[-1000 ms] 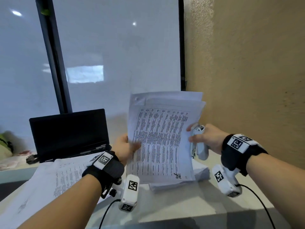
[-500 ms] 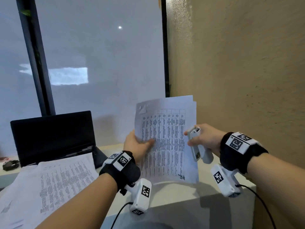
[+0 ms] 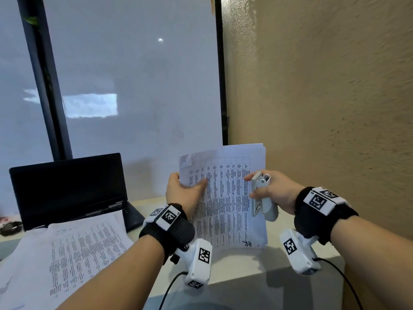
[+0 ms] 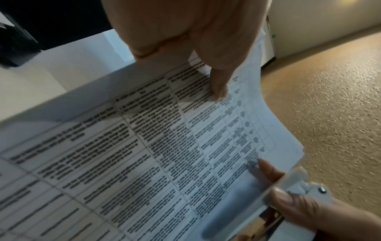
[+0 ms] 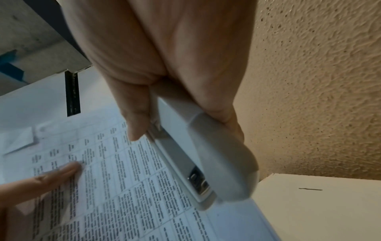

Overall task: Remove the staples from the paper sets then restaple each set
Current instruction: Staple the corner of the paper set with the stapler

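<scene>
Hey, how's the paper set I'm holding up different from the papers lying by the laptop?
The held paper set stands nearly upright above the table, while the loose papers lie flat on it, in front of the laptop. The held set is gripped by the left hand and touched by the right hand, which also holds the stapler; the loose papers are untouched. Both are white sheets with printed tables.
</scene>
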Motion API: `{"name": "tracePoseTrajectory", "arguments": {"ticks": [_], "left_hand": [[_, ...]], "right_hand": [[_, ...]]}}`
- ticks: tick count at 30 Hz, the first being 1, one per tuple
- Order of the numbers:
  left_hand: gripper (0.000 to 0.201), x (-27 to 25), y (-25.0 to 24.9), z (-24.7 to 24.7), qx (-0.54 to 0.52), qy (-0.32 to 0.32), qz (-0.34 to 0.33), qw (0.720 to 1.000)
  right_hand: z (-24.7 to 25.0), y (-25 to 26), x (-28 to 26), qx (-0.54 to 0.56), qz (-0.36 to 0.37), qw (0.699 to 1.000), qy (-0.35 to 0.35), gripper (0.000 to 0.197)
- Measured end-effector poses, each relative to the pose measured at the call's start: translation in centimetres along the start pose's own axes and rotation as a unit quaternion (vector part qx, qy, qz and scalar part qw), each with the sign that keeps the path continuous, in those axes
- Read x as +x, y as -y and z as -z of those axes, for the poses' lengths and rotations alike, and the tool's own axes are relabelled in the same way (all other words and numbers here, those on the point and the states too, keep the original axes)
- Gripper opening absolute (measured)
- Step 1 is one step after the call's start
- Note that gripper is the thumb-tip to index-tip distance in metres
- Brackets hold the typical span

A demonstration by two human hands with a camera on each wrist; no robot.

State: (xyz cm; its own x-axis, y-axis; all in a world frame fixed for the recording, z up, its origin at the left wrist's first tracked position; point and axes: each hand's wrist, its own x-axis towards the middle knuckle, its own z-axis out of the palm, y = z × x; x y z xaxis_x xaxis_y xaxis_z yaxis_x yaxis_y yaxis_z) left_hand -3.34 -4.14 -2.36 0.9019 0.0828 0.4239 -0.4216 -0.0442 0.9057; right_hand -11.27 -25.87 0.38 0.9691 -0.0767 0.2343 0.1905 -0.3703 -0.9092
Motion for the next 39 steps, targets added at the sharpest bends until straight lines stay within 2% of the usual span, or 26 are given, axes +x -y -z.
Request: {"name": "tracePoseTrajectory", "arguments": {"ticks": [2,7,10,14,18,20,22,24,28,30,33,39], "left_hand": [[0.046,0.3,-0.1,0.6,0.017,0.0,0.0,1.0],[0.026,0.2,0.1,1.1,0.011,0.049,-0.005,0.999],[0.028,0.2,0.0,0.9,0.001,0.052,-0.008,0.999],[0.043,1.0,-0.8,1.1,0.02,0.006,-0.031,0.999],[0.039,2.2,-3.0,1.9,0.099,-0.059,-0.114,0.987],[0.041,2.5,-3.9,2.4,0.164,-0.048,-0.173,0.97],[0.042,2.7,-4.4,2.9,0.243,-0.027,-0.232,0.941],[0.043,2.8,-4.8,3.3,0.296,-0.001,-0.26,0.919],[0.044,3.0,-5.2,3.6,0.338,0.079,-0.261,0.901],[0.04,3.0,-5.7,3.6,0.353,0.076,-0.256,0.897],[0.033,2.8,-6.3,3.4,0.343,0.066,-0.225,0.91],[0.036,2.8,-6.1,2.9,0.312,0.044,-0.225,0.922]], "right_hand": [[-0.1,0.0,0.3,0.001,-0.004,1.0,-0.006,0.033],[-0.8,0.0,1.0,-0.012,-0.026,1.0,-0.01,0.031],[-1.0,0.1,1.3,-0.008,-0.033,0.999,-0.009,0.031],[-0.9,0.3,1.4,-0.011,-0.032,0.999,-0.006,0.031],[-0.6,0.6,1.3,-0.029,-0.039,0.999,-0.005,0.031],[-0.6,0.7,1.5,-0.032,-0.043,0.998,-0.013,0.031],[-0.6,0.7,1.6,-0.036,-0.049,0.998,-0.019,0.032],[-0.7,0.7,1.8,-0.037,-0.055,0.998,-0.024,0.031],[-0.7,0.5,2.2,-0.04,-0.066,0.997,-0.03,0.031],[-0.7,0.4,2.3,-0.039,-0.068,0.996,-0.033,0.032],[-0.6,0.2,2.3,-0.034,-0.065,0.997,-0.03,0.029],[-0.2,0.1,2.4,-0.027,-0.065,0.997,-0.02,0.031]]}}
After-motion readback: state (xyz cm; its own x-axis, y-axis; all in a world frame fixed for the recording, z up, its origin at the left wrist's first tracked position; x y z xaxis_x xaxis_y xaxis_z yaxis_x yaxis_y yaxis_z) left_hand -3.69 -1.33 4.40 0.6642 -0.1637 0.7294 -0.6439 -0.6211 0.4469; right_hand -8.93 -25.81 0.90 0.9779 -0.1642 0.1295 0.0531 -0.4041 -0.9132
